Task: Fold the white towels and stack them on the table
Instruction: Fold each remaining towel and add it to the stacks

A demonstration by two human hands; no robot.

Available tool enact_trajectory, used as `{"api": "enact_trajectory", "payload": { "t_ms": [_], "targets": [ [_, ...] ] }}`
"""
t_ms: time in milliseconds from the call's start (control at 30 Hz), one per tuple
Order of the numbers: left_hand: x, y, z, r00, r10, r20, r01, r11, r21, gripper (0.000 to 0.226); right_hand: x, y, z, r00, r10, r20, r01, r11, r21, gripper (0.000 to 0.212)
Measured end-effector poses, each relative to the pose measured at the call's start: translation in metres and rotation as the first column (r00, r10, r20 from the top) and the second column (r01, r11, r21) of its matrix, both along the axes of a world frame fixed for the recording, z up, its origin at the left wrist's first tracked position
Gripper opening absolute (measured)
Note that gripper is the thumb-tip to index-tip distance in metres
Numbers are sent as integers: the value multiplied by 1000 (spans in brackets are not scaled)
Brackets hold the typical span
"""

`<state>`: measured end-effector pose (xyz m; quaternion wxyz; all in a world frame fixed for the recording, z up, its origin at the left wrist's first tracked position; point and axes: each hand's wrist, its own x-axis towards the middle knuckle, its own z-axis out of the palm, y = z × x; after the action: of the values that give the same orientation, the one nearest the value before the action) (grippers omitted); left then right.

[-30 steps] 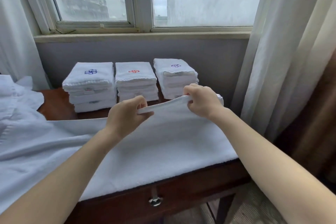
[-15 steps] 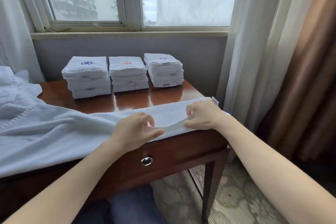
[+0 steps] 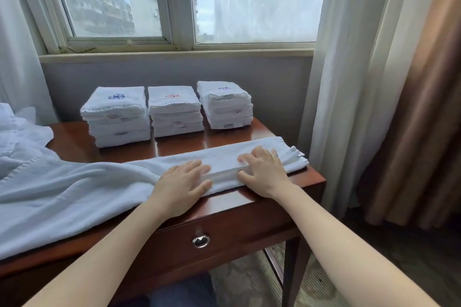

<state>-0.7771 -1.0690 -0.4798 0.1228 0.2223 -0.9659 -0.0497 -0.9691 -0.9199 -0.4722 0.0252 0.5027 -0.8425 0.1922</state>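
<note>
No words or numbers can be read. At the far side of the desk (image 3: 249,197), the left towel stack (image 3: 117,127) carries a blue emblem (image 3: 116,96), the middle stack (image 3: 175,119) a red emblem (image 3: 172,95), and the right stack (image 3: 225,112) a purple emblem (image 3: 224,88). The small sewn tags (image 3: 113,116) on their folded edges are too small to make out.
</note>
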Motion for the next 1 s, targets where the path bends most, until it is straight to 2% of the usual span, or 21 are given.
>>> {"api": "enact_trajectory", "payload": {
  "t_ms": [300,467,600,700,800,1000],
  "targets": [
    [-50,-16,-1,999,33,25,-33,999,6,53,-28,-20,8,992,-91,-84,92,996,4,44],
    [-73,-15,-1,999,44,32,-44,999,17,55,-28,-20,3,980,-157,-126,149,987,-65,41],
    [-75,-6,1,1000,13,15,-14,999,52,53,-25,-15,3,978,-183,-104,163,970,-180,40],
    [-61,-6,12,998,-29,-54,34,996,85,44,-23,-13,5,986,-136,-98,115,975,-192,34],
    [-35,-17,26,994,-33,-100,33,999,-3,38,-11,-23,10,999,-42,14,44,977,-208,30],
    [44,-60,41,967,112,-229,-108,994,33,26,53,-88,29,977,185,105,-162,967,-199,30]
  ]
}}
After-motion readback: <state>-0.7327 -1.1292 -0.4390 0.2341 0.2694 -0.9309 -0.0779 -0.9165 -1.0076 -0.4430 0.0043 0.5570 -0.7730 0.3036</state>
